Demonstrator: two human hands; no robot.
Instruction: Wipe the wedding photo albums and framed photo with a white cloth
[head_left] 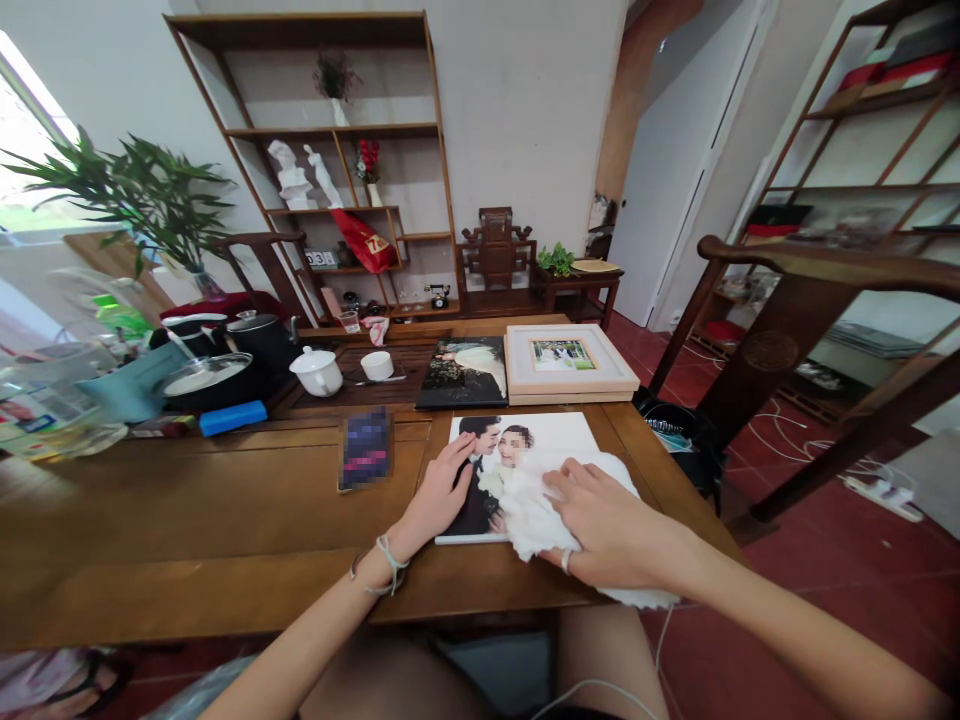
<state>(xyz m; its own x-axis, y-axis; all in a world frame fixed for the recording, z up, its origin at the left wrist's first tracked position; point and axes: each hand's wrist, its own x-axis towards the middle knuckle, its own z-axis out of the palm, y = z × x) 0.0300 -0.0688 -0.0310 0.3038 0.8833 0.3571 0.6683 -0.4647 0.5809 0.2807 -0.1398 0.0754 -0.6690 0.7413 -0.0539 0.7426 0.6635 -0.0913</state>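
Observation:
A photo album (491, 500) with a wedding couple on its white cover lies flat near the front edge of the wooden table (285, 540). My left hand (442, 487) rests on the cover's left side, fingers stretched out and holding nothing. Bunched under my right hand (600, 510) is a white cloth (532, 500), pressed on the right part of the cover; its loose end hangs past the table edge. Behind the album are a dark-covered photo album (465, 372) and a pale wooden box with a framed photo (574, 362).
A phone (365, 450) lies left of the album. Farther left stand a white teapot (316, 371), a white cup (377, 366), a black pan (206, 380) and a blue block (233, 418). A wooden chair (780, 350) stands at the right.

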